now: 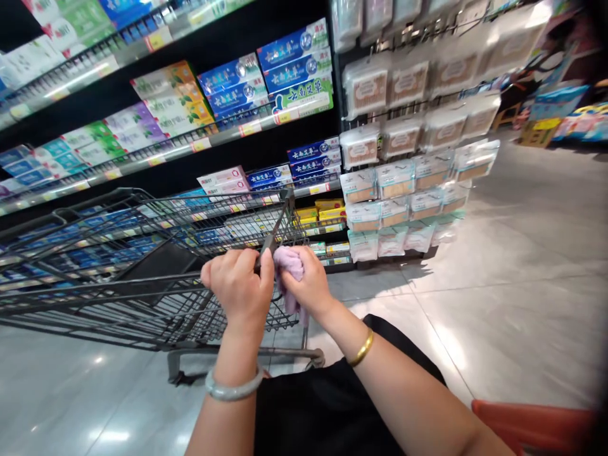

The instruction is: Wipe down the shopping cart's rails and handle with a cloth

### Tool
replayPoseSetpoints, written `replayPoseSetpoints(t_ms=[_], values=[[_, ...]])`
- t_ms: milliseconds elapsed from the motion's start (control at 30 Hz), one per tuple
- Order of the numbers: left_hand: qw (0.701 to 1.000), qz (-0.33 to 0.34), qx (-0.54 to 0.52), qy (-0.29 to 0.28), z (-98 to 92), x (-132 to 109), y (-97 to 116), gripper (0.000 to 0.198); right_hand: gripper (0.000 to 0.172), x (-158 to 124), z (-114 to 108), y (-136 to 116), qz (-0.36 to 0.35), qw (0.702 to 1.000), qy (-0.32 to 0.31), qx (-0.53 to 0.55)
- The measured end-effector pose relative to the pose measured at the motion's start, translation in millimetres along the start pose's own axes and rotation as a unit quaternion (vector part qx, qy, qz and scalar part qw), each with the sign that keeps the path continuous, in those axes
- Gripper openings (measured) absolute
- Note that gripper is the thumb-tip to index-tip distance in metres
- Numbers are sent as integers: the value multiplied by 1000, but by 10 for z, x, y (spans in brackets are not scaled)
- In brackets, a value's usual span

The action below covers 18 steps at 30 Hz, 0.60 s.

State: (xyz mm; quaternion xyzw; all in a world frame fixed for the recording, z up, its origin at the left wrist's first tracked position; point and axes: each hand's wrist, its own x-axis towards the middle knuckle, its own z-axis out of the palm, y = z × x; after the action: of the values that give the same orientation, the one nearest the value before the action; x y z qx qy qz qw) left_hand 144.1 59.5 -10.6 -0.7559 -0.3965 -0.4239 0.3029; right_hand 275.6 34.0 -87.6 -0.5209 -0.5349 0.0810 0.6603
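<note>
My left hand (241, 284), with a pale bangle on its wrist, is wrapped round the handle of a dark wire shopping cart (156, 286). Beside it, my right hand (311, 278), above a gold bangle, is closed on a bunched light-purple cloth (291, 263). Part of the cloth hangs below the fingers, close to the handle's right end. Whether the cloth touches the handle bar cannot be made out. A dark flap (161, 269) lies inside the cart behind the handle.
Shelves of toothpaste boxes (232, 85) run along the far side of the cart. Bagged packs (368, 88) hang on hooks to the right. Pale tiled floor (498, 266) extends rightward, and a red-orange object (527, 418) stands at the lower right.
</note>
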Motion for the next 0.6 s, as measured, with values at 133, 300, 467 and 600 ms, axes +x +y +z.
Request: replayPoseSetpoints(t_ms=[133, 300, 467, 600], values=[[997, 13, -46, 53, 75, -92, -59, 32, 42, -15, -10, 54, 2, 998, -50, -48], [989, 33, -82, 122, 172, -94, -92, 21, 29, 36, -35, 103, 86, 995, -24, -36], [989, 15, -91, 113, 188, -92, -81, 21, 41, 2, -41, 64, -16, 999, -34, -9], [991, 14, -92, 94, 174, -94, -79, 21, 33, -9, -22, 163, 95, 993, -38, -65]])
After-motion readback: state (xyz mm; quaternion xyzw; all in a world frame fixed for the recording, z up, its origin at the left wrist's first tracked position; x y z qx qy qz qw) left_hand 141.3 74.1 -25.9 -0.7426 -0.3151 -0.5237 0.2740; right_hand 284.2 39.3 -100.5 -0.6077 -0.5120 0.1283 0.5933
